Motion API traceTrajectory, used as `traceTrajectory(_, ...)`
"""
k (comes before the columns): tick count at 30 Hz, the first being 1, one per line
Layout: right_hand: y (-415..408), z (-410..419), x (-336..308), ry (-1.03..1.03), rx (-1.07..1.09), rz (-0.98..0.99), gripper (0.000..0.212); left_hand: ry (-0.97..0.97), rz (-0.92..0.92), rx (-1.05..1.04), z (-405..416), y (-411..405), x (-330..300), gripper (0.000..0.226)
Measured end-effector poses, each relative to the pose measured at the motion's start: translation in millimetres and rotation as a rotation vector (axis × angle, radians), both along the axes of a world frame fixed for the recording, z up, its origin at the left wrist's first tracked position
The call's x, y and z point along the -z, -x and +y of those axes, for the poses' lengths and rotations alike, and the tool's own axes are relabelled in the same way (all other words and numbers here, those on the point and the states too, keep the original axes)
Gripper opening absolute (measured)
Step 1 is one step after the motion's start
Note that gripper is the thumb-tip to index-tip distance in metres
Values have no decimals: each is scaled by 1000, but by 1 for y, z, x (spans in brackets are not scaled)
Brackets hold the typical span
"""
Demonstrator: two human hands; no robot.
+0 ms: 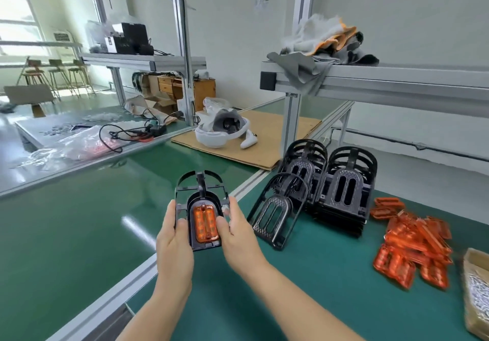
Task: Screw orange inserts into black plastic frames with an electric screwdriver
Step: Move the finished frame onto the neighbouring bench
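I hold a black plastic frame (200, 192) in the air above the green bench, with an orange insert (205, 223) seated in its lower opening. My left hand (174, 245) grips the frame's left side, thumb on the front. My right hand (238, 237) grips the right side, its thumb touching the insert's right edge. Stacks of black frames (341, 182) stand to the right, and one loose frame (275, 213) leans against them. A pile of orange inserts (412, 245) lies further right. No electric screwdriver is in view.
A cardboard box of silver screws (479, 293) sits at the right edge. A white headset (225, 131) rests on a cardboard sheet (264, 139) behind. Cables (132, 131) and plastic bags (79, 145) lie at the left. An aluminium shelf (397, 78) holding cloths overhangs the right side.
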State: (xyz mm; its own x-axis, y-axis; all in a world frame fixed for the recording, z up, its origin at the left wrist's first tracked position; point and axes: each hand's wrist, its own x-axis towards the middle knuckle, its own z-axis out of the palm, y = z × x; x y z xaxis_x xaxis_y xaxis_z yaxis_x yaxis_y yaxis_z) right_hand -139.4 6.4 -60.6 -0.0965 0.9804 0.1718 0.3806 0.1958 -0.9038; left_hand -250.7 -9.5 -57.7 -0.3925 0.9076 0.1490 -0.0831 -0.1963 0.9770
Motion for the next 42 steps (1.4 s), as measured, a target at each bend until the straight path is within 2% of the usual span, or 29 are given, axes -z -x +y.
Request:
traceTrajectory(11,60,40,21,85,-60,-107,52,117,59,-121,32,50,24,45)
traceTrajectory(17,95,55,20,97,-75,-204,41,172,45,-257,60,78,32,45)
traceTrajectory(20,108,63,19,110,-93,-251,41,212,94,-314,68,89,38,45)
traceTrajectory(23,118,73,19,110,-118,-309,45,283,202,-345,72,95,43,46)
traceTrajectory(27,118,85,21,122,-123,-396,49,507,544,-334,80,97,49,47)
traceTrajectory(30,116,95,24,121,-107,-469,45,597,706,-306,84,92,53,48)
traceTrajectory(35,122,104,32,41,-91,-566,32,681,897,-320,90,85,60,68)
traceTrajectory(42,119,114,29,-10,-134,-687,45,673,977,-289,97,80,60,84)
